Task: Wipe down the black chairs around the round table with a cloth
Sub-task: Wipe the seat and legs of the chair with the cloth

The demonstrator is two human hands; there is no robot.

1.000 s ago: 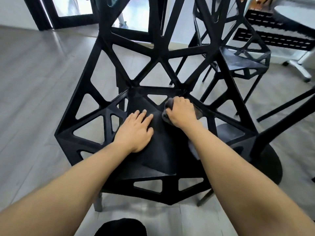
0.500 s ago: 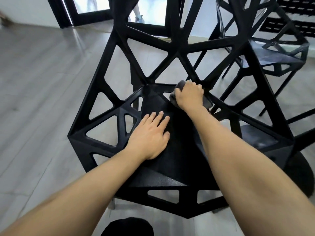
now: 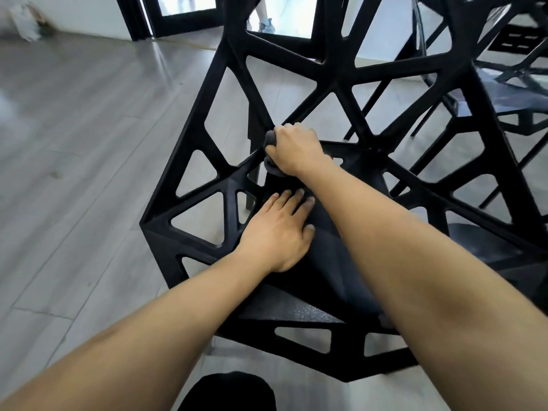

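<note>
Right hand [image 3: 296,149] curled tight around a bunched dark grey cloth [image 3: 271,164], fingers wrapped over it, and the wad is pressed into the back left corner of the seat, right where the black chair [image 3: 299,310] has its backrest struts meeting the seat frame. A bit of cloth pokes out above the knuckles, more bulges out beneath the palm. Just nearer to the person than that grip, the left hand [image 3: 278,232] lies flat on the seat panel, fingers straight and together, holding nothing, fingertips almost under the right wrist. Both bare forearms reach in from the near edge of the seat. Around the grip, the chair's open lattice of triangles rises up as the backrest and runs along the left flank. Beyond it to the right stands a second black chair [image 3: 504,96], same angular build, slightly blurred. Under everything, grey wood-look floor [image 3: 74,129], and far beyond the backrest a dark-framed glass door [image 3: 178,13].
</note>
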